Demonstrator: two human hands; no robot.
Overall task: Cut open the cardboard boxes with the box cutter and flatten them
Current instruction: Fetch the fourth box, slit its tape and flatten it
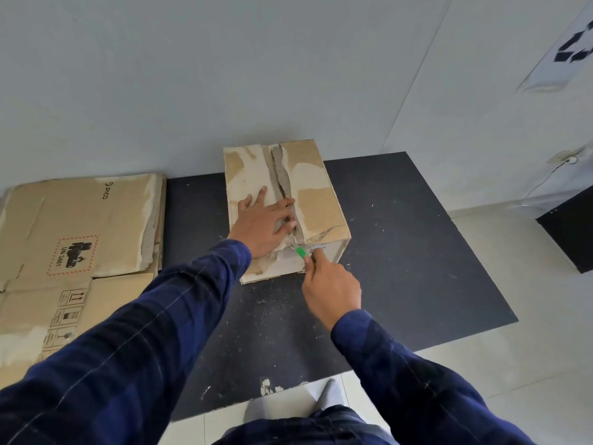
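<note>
One cardboard box (pixel 317 194), 12 o'clock | left hand (pixel 263 224) fingers straight, pressing top; right hand (pixel 330 287) gripping green box cutter (pixel 301 252) at seam (pixel 284 184)

Black mat (pixel 401 252) on pale tiled floor (pixel 513 380), curling paper sign (pixel 574 49) on right wall (pixel 481 107)

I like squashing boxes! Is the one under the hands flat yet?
Not yet. The box stands full-height, front wall upright, top flaps down under the left hand.
</note>
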